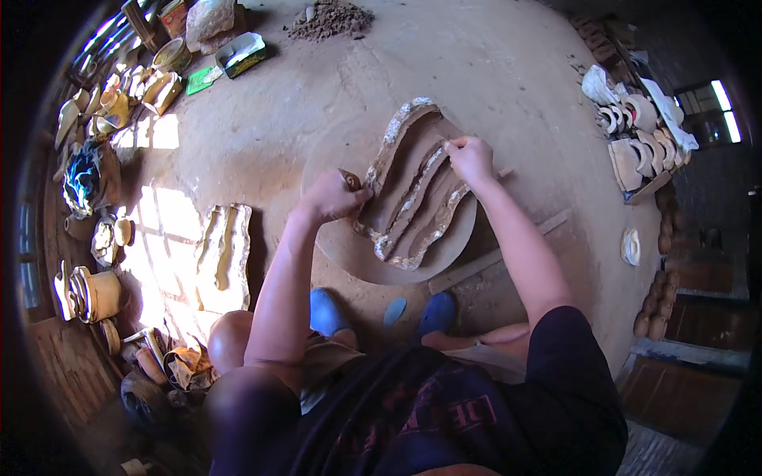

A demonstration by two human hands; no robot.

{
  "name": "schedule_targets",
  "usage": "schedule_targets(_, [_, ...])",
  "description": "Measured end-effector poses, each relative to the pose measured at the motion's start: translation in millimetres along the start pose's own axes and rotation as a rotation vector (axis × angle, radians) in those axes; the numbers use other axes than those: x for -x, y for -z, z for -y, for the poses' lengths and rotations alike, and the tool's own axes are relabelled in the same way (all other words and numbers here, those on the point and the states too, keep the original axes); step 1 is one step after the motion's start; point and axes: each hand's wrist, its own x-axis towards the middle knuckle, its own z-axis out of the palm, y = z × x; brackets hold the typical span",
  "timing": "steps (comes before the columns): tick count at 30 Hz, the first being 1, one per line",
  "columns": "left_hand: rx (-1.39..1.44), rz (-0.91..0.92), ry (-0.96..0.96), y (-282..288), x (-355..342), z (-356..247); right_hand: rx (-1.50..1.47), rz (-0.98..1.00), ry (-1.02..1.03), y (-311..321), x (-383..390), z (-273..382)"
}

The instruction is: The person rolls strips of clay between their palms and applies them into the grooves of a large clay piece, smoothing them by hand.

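A long, wavy mould with a chipped white rim lies on a round board in front of me. Smooth brown clay lines its troughs, and a pale-topped ridge runs between them. My left hand is closed at the mould's left edge, around a brown piece of clay that shows above the fingers. At the upper end of the ridge, my right hand is closed in a pinch; its fingertips touch the ridge, and whatever is between them is hidden.
A similar mould piece lies on the floor at left. Pots and moulds line the left side. White curved pieces are stacked at right. Crumbled earth lies at the back. A wooden strip sits beside the board, near my blue shoes.
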Motion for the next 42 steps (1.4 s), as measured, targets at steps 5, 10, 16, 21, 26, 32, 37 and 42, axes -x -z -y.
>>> schedule_targets(5, [0.211,0.153,0.025,-9.5,-4.2,12.0,-0.263,0.159,-0.225,-4.1,-24.4,19.1])
schedule_targets(10, [0.402,0.266,0.068,-14.0,-4.6,10.5,-0.009,0.035,-0.090,-25.2,-16.0,42.1])
schedule_targets(16, [0.379,0.456,0.132,-15.2,-4.2,8.1,0.124,-0.049,0.075,-33.7,21.5,72.0])
schedule_targets(21, [0.315,0.168,0.057,3.7,-4.5,21.2,0.213,0.064,0.142,-29.4,44.7,68.9])
schedule_targets(26, [0.100,-0.258,0.072,-5.8,-22.6,21.8,-0.257,0.157,-0.044,-13.8,14.2,71.2])
schedule_targets(32, [0.332,-0.476,-0.090,-38.9,-19.1,43.5,-0.654,0.590,-0.301,-32.4,17.2,124.2])
schedule_targets(37, [0.371,-0.434,-0.091,-37.7,-20.6,36.2,-0.504,0.631,-0.201,-32.3,4.4,127.9])
schedule_targets(42, [0.343,-0.421,-0.070,-37.0,-27.6,39.5,-0.259,0.679,-0.105,-27.4,-3.8,132.8])
